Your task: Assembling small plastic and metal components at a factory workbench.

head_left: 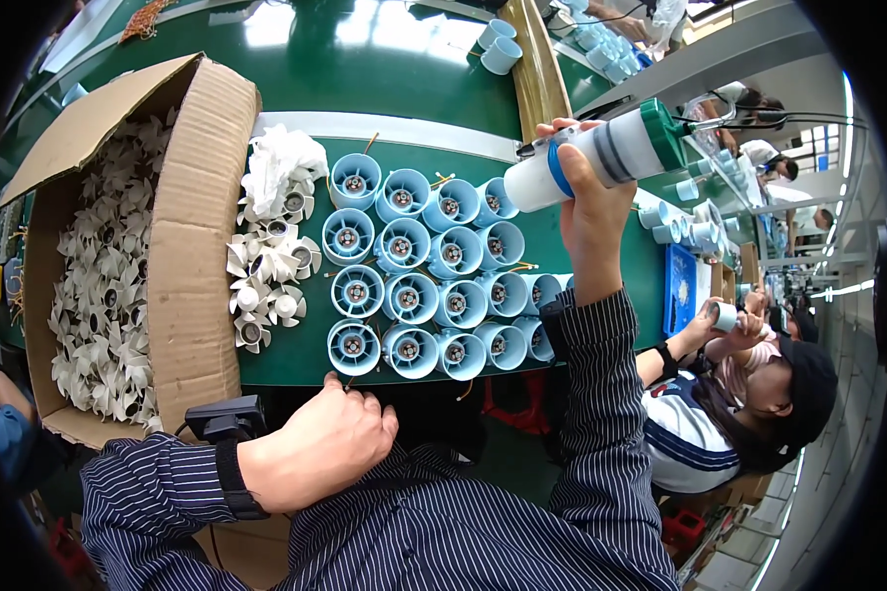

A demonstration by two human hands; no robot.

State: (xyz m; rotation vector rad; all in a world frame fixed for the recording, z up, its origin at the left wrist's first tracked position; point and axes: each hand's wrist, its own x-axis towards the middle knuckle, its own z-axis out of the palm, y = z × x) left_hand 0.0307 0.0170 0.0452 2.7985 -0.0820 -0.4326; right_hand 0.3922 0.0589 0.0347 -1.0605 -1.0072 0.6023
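Note:
My right hand (589,202) grips a white cylindrical tool (601,158) with a blue band and a green end, held above the right side of a block of light-blue round fan housings (429,271). The housings stand in several rows on the green table (365,69), each with a small motor in its middle. My left hand (320,448) rests closed at the table's near edge, just below the front-left housing (353,347), and I cannot see anything in it. A black band sits on that wrist.
A large open cardboard box (192,246) full of white fan impellers stands at the left. Loose white impellers (266,281) lie between box and housings. A wooden divider (540,64) runs along the back. A co-worker (759,394) sits at the right beside a blue tray (678,286).

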